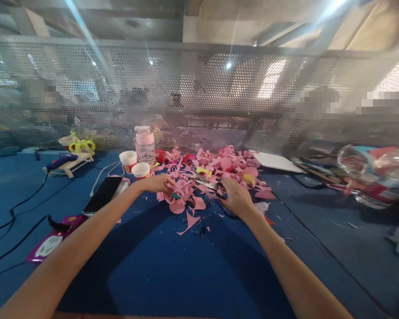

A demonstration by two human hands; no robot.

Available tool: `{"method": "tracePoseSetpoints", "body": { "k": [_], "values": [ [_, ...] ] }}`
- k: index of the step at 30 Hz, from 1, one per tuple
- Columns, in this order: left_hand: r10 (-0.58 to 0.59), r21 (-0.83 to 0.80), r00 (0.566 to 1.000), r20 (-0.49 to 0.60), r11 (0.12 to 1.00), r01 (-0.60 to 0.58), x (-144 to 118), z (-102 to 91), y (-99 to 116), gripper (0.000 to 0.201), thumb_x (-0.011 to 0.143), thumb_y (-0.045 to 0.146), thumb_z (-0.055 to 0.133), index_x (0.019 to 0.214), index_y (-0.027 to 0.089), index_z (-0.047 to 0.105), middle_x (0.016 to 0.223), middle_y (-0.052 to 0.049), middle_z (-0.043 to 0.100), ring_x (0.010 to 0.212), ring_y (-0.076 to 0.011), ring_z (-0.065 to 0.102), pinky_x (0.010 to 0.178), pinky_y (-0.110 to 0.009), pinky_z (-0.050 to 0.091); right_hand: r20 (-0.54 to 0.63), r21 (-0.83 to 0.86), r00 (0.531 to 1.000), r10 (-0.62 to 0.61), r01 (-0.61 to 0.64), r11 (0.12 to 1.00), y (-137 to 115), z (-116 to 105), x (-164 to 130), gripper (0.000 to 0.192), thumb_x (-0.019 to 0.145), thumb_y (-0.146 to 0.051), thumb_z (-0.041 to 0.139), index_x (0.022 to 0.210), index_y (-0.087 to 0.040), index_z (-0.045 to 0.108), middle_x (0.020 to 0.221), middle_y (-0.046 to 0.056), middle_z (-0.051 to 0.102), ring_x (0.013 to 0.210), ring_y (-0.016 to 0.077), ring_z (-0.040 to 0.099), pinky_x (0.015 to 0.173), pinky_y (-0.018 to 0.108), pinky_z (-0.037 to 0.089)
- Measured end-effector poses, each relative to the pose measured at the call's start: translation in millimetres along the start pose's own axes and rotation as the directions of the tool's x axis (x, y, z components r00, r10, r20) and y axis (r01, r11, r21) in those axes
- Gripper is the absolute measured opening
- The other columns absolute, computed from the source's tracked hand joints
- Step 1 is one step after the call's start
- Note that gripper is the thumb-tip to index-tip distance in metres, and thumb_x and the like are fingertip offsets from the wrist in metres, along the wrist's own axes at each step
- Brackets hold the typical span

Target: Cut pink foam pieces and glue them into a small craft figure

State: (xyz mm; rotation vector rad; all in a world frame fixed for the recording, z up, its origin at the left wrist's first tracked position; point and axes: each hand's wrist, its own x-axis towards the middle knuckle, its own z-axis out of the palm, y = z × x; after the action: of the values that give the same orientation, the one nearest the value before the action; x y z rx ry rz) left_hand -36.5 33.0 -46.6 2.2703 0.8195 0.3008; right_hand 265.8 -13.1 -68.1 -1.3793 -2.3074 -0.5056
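Observation:
My right hand [234, 197] is wrapped round the dark handles of a pair of scissors [204, 180]. Its metal blades point left and away, over a heap of pink paper scraps [228, 164]. At the heap's left side, the fingers of my left hand [161, 182] are pinched together on a small teal piece [175, 195], whose exact kind is too small to make out. Pink cut-offs lie under and around both hands. A loose curved pink scrap [188, 223] rests on the blue table [173, 274] nearer to me.
Left of the heap stand two paper cups [128, 158] and a pink-lidded bottle [145, 144]. A phone [103, 195] with a white cable and a purple device [53, 241] lie by my left forearm. A white board [277, 162] and a clear plastic container [382, 190] are at the right.

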Motion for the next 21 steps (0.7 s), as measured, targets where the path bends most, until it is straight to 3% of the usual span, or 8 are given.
{"method": "tracePoseSetpoints", "body": {
  "k": [7,14,21],
  "values": [
    [-0.009,-0.012,0.999,0.037,1.0,0.01,-3.5,-4.1,5.1,0.013,0.069,0.021,0.058,0.07,0.012,0.067,0.057,0.004,0.052,0.056,-0.0087,0.042,0.055,-0.02,0.031,0.092,-0.019,0.994,0.063,-0.061,0.998,-6.9,-2.7,1.3,0.042,0.084,-0.05,0.044,0.099,-0.012,0.056,0.096,0.013,0.064,0.091,0.0252,0.057,0.07,0.03,0.039],
    [-0.18,-0.037,0.983,-0.023,0.983,0.179,-6.1,-8.5,8.5,0.027,0.065,0.021,0.061,0.089,0.013,0.071,0.071,0.0,0.065,0.064,-0.0124,0.053,0.06,-0.021,0.037,0.082,-0.071,0.991,0.105,-0.1,0.992,-9.3,-4.6,1.8,0.041,0.082,-0.049,0.047,0.1,-0.014,0.055,0.098,0.013,0.064,0.093,0.0252,0.057,0.065,0.028,0.036],
    [-0.145,-0.037,0.989,-0.032,0.989,0.144,-5.9,-7.7,6.9,0.022,0.065,0.028,0.066,0.081,0.014,0.069,0.064,0.002,0.063,0.058,-0.0106,0.052,0.055,-0.02,0.034,0.111,-0.099,0.984,0.14,-0.129,0.987,-14.6,-4.8,2.3,0.04,0.085,-0.052,0.041,0.095,-0.015,0.055,0.087,0.011,0.065,0.084,0.0245,0.058,0.061,0.028,0.034]
  ]
}}
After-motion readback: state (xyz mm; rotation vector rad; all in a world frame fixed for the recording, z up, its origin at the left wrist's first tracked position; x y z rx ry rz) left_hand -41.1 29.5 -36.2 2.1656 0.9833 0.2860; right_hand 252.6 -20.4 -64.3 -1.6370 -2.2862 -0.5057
